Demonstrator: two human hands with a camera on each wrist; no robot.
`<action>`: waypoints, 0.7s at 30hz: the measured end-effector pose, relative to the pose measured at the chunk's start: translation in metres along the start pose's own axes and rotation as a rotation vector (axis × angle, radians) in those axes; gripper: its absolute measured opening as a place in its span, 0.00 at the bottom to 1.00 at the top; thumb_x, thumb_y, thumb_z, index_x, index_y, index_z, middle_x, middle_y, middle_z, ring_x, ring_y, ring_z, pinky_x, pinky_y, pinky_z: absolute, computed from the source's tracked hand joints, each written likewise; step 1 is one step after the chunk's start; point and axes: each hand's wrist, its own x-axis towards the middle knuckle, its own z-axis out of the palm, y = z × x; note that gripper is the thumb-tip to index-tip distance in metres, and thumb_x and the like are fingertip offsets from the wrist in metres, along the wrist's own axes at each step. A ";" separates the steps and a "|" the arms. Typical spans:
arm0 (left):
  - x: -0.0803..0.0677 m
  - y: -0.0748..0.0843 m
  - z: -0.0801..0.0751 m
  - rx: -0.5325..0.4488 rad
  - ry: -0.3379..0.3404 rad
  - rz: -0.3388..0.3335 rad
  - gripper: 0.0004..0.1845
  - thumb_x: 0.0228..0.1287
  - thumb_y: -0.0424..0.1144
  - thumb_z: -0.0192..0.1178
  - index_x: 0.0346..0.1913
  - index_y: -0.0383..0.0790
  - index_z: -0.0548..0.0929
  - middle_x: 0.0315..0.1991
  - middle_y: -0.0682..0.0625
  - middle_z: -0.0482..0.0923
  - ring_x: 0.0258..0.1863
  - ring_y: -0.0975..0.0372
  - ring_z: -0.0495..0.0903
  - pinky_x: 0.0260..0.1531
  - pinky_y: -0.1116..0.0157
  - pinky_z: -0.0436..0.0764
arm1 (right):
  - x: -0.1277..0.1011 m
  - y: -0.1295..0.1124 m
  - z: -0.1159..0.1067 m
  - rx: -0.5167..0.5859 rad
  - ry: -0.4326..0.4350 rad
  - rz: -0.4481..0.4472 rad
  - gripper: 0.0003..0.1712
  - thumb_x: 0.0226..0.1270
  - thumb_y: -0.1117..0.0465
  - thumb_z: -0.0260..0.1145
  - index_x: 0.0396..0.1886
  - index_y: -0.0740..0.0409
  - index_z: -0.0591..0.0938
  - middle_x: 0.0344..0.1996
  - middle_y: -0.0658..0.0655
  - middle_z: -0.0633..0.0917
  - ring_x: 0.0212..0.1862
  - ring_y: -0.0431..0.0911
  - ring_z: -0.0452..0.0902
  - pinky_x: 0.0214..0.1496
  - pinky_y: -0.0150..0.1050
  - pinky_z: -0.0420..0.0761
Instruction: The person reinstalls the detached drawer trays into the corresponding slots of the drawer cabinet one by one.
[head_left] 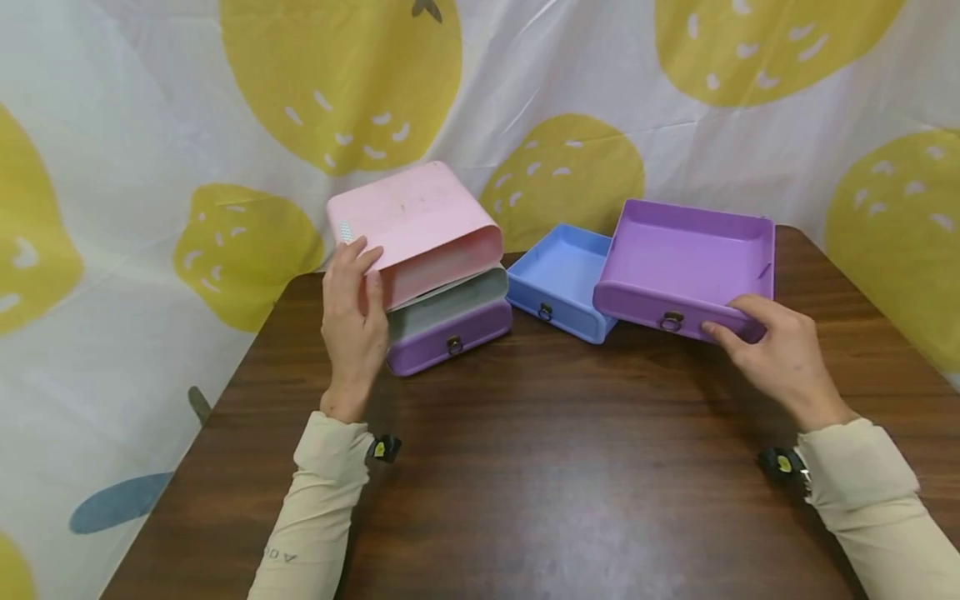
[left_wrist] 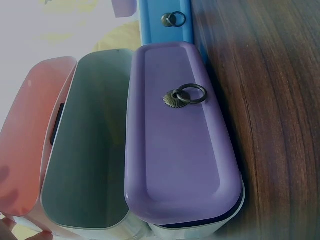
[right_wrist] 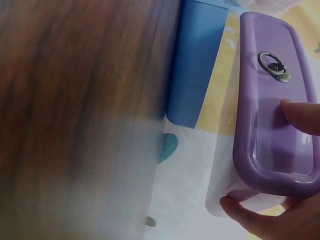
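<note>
Pink case [head_left: 417, 223]: drawer housing at the left rear of the table [head_left: 555, 467], tilted up off its front edge, top surface facing the camera; upper slot [left_wrist: 85, 145] vacant, grey-green inside. Left hand [head_left: 351, 317]: set against the case's left front corner, fingers curled over the edge and gripping it, thumb along the side. Small drawer [head_left: 448, 337]: purple, seated in the case's lower slot, front closed flush, brass ring pull [left_wrist: 186, 95] at centre. Blue drawer [head_left: 558, 282]: out of the case, lying flat on the table just right of it, open side up, ring pull on its front; its right corner sits under the next item. Purple drawer [head_left: 686, 258]: out of the case, largest piece in view, raised and tipped with its back higher, front overlapping the blue drawer, ring pull [right_wrist: 272, 66] on its front panel. Right hand [head_left: 780, 354]: grips the purple drawer's right front corner, fingers on the front panel, thumb beneath. Backdrop [head_left: 112, 167]: white cloth with yellow lemon print, hung behind and left of the table.
</note>
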 end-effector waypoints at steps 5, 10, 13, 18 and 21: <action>-0.001 0.000 0.002 -0.004 0.005 -0.003 0.16 0.82 0.43 0.52 0.62 0.44 0.84 0.70 0.50 0.78 0.80 0.54 0.66 0.80 0.54 0.64 | 0.000 -0.002 -0.002 0.002 0.003 0.001 0.12 0.52 0.69 0.80 0.36 0.63 0.87 0.33 0.62 0.89 0.36 0.15 0.63 0.41 0.27 0.67; -0.001 0.001 0.002 0.001 0.002 -0.010 0.16 0.82 0.43 0.52 0.62 0.45 0.84 0.71 0.50 0.78 0.80 0.55 0.65 0.80 0.55 0.64 | 0.000 -0.002 -0.002 0.009 0.016 -0.016 0.12 0.52 0.70 0.80 0.36 0.63 0.87 0.33 0.61 0.88 0.37 0.15 0.64 0.42 0.23 0.66; -0.001 0.002 0.002 0.006 -0.001 -0.010 0.16 0.82 0.44 0.52 0.62 0.45 0.84 0.71 0.50 0.78 0.80 0.55 0.65 0.80 0.55 0.64 | -0.001 -0.003 -0.001 0.012 0.016 -0.028 0.11 0.51 0.71 0.81 0.34 0.62 0.87 0.31 0.59 0.88 0.35 0.17 0.65 0.40 0.23 0.66; -0.002 0.001 0.001 0.012 -0.004 -0.010 0.16 0.82 0.44 0.52 0.62 0.45 0.84 0.71 0.50 0.78 0.80 0.55 0.65 0.80 0.54 0.64 | -0.002 -0.005 0.001 0.025 0.014 -0.059 0.12 0.49 0.72 0.81 0.32 0.61 0.87 0.30 0.56 0.87 0.34 0.19 0.66 0.39 0.22 0.66; -0.002 0.001 0.002 0.008 -0.004 -0.011 0.16 0.82 0.44 0.52 0.62 0.45 0.84 0.71 0.51 0.78 0.80 0.55 0.65 0.80 0.54 0.65 | -0.002 -0.006 0.002 0.036 0.017 -0.076 0.13 0.48 0.72 0.82 0.32 0.60 0.88 0.30 0.57 0.88 0.35 0.19 0.67 0.40 0.20 0.66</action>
